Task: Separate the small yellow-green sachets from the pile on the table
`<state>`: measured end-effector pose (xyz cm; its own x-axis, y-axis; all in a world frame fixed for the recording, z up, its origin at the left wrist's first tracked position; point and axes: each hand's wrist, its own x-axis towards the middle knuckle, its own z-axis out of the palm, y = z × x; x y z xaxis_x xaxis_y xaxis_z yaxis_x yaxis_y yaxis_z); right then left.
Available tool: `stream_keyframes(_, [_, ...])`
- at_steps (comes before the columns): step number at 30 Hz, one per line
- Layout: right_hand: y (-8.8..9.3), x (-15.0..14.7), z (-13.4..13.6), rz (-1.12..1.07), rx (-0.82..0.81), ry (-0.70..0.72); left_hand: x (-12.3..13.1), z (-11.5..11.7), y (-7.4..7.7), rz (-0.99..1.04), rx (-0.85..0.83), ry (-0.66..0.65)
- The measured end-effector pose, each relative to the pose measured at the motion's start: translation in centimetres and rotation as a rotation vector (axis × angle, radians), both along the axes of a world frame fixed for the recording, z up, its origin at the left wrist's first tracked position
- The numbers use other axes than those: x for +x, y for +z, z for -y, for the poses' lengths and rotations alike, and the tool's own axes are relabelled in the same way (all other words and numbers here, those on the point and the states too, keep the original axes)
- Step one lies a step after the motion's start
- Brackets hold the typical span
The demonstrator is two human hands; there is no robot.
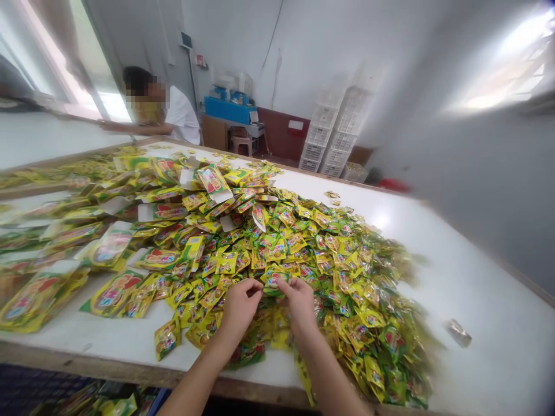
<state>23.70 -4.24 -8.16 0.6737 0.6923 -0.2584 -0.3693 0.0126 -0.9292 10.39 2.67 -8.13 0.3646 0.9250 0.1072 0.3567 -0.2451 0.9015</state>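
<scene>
A small yellow-green printed sachet [272, 282] is pinched between the thumb and fingers of my right hand [300, 303], low over the pile. Just left of it, my left hand [241, 301] has its fingers curled closed at the sachet's edge; whether it grips anything is hidden. Around both hands spreads a big heap of similar shiny sachets [347, 277]. To the left, flat printed cartons [158, 259] with white flaps lie piled, some overlapping the sachets.
The heap rests on a white table [485, 289] with a wooden edge. One silvery packet [459, 333] lies apart at right. Below the near edge stands a bin with more packets [115, 404]. Across the table sits another person [182, 112]. White crates [333, 138] are stacked by the wall.
</scene>
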Motion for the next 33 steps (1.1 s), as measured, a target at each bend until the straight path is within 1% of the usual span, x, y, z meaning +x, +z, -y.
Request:
stream_keyframes(3, [-0.6, -0.8, -0.3, -0.027, 0.017, -0.057, 0.0, 0.8, 0.0, 0.036, 0.022, 0.063])
stream_keyframes(7, [-1.1, -0.6, -0.6, -0.077, 0.048, -0.078, 1.9, -0.8, 0.6, 0.074, 0.022, 0.082])
stream_keyframes(9, [-0.9, -0.3, -0.4, -0.082, 0.055, -0.067, 2.5, -1.4, 1.1, 0.094, 0.009, 0.084])
stream_keyframes(10, [-0.7, -0.2, -0.3, -0.080, 0.058, -0.062, 2.6, -1.3, 1.3, 0.109, 0.001, 0.087])
stream_keyframes(12, [-0.3, -0.4, 0.2, -0.068, 0.067, -0.050, 2.2, -0.4, 1.6, 0.153, -0.019, 0.079])
stream_keyframes(14, [0.1, -0.9, 0.6, -0.021, 0.083, -0.016, 1.3, 1.2, 1.6, 0.211, -0.061, 0.049])
stream_keyframes(17, [0.5, -2.0, 1.1, 0.066, 0.105, 0.033, -0.6, 3.7, 1.8, 0.305, -0.145, 0.004])
stream_keyframes(19, [0.9, -2.6, 1.4, 0.119, 0.103, 0.051, -1.6, 4.8, 2.1, 0.384, -0.229, -0.005])
stream_keyframes(23, [1.5, -3.2, 2.1, 0.365, 0.088, 0.189, -2.4, 5.3, 2.9, 0.570, -0.487, 0.000])
stream_keyframes(25, [1.4, -3.3, 2.3, 0.435, 0.070, 0.228, -2.4, 5.2, 3.0, 0.590, -0.534, 0.028])
stream_keyframes(28, [0.7, -3.8, 2.6, 0.445, 0.027, 0.209, -2.4, 5.5, 2.4, 0.584, -0.506, 0.029])
stream_keyframes(31, [0.0, -4.8, 3.0, 0.516, 0.003, 0.134, -2.6, 6.1, 1.4, 0.521, -0.392, 0.053])
stream_keyframes(33, [-0.1, -5.2, 3.5, 0.577, -0.021, 0.158, -2.7, 6.5, 1.0, 0.464, -0.321, 0.098])
